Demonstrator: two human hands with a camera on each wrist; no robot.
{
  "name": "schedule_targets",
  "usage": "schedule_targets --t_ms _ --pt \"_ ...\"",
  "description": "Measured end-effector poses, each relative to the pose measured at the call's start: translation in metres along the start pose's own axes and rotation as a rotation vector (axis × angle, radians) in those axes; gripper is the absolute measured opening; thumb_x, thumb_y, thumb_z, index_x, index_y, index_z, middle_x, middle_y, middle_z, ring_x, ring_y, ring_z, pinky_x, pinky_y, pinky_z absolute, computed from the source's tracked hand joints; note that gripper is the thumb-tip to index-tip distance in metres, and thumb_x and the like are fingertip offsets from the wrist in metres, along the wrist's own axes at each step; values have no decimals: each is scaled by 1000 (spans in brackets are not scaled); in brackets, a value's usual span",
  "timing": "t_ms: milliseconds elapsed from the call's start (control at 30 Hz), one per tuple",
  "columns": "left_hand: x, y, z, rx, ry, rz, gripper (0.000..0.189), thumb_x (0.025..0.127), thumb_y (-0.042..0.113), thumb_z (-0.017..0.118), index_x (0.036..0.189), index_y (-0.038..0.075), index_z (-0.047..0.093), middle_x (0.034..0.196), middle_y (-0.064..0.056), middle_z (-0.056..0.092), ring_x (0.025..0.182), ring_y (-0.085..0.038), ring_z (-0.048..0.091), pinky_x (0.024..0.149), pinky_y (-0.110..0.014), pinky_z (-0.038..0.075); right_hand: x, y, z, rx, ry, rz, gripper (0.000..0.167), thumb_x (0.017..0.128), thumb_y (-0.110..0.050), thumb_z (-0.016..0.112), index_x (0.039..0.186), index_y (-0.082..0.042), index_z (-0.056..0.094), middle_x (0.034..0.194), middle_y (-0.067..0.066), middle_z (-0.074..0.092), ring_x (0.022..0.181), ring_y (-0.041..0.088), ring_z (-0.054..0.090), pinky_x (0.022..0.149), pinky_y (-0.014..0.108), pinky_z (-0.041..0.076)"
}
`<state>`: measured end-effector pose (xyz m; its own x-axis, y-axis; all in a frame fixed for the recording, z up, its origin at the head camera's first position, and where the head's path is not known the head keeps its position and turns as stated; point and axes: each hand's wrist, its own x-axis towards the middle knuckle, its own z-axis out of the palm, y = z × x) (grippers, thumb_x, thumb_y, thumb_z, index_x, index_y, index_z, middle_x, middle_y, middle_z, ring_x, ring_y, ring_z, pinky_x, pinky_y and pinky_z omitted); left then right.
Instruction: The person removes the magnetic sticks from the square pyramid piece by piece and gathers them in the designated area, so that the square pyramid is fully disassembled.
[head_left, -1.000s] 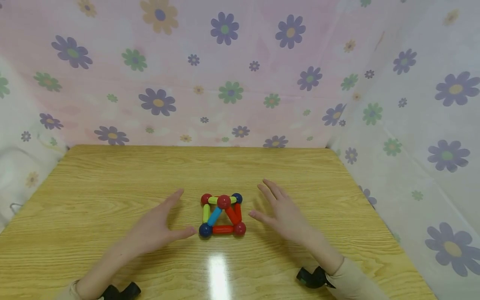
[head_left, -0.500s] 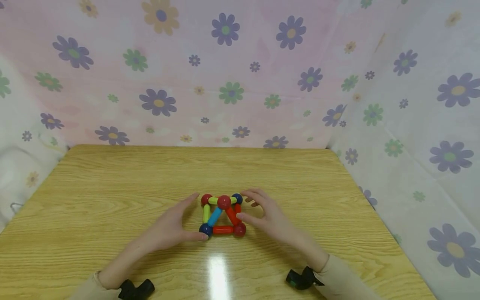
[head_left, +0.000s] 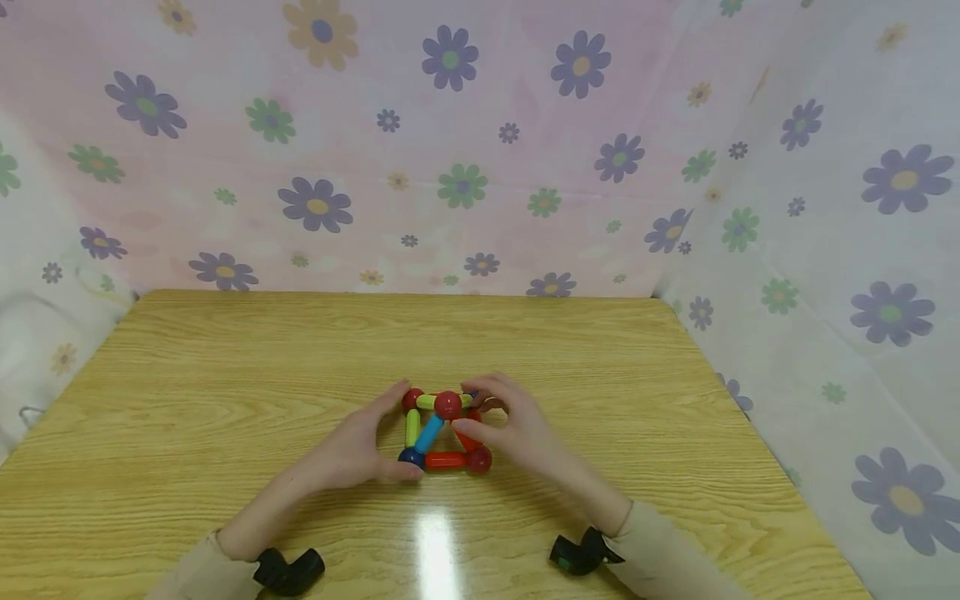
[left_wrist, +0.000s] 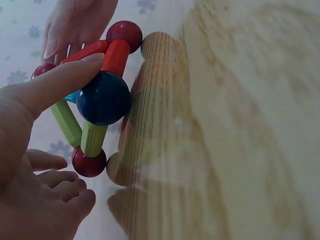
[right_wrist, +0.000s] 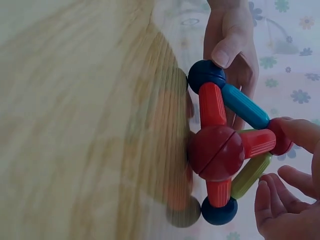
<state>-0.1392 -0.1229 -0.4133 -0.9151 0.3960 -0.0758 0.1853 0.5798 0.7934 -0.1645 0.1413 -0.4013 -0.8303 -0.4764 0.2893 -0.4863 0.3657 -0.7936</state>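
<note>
A small pyramid of magnetic rods and balls (head_left: 430, 434) stands on the table, with blue, red and yellow-green rods. My left hand (head_left: 348, 454) spans its left side and holds it: the thumb presses the front blue ball (left_wrist: 103, 97), and the forefinger reaches the rear red ball (head_left: 412, 399). From the right, my right hand (head_left: 525, 433) leans over the frame. Its thumb tip is right at the red top ball (right_wrist: 281, 137), while the other fingers curve loosely beside a green rod (right_wrist: 251, 176). That hand partly hides the rear blue ball and a red rod.
The wood-grain table (head_left: 300, 333) carries the pyramid near its middle. Flowered cloth (head_left: 465, 125) hangs behind and along both sides. Black wrist devices (head_left: 288, 572) sit at both sleeves.
Both hands have come in from the sides to the pyramid. The left thumb and forefinger now reach its left balls; the right thumb has moved to the top ball. The pyramid has stayed put.
</note>
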Motion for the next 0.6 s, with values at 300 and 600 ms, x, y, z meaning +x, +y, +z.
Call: schedule_targets --t_ms 300,600 --pt "1 -3 1 -6 -11 0 115 72 46 88 161 13 22 162 -12 32 150 -37 26 116 -64 26 8 -6 11 -14 33 2 42 84 -21 83 122 -8 70 103 2 59 90 20 59 80 43 55" --pt "1 -3 3 -6 1 25 114 74 48 87 160 10 22 161 -13 34 149 -37 28 115 -63 28 11 -10 24 -29 89 88 36 81 -29 85 111 -12 74 89 2 54 76 18 52 63 23 46"
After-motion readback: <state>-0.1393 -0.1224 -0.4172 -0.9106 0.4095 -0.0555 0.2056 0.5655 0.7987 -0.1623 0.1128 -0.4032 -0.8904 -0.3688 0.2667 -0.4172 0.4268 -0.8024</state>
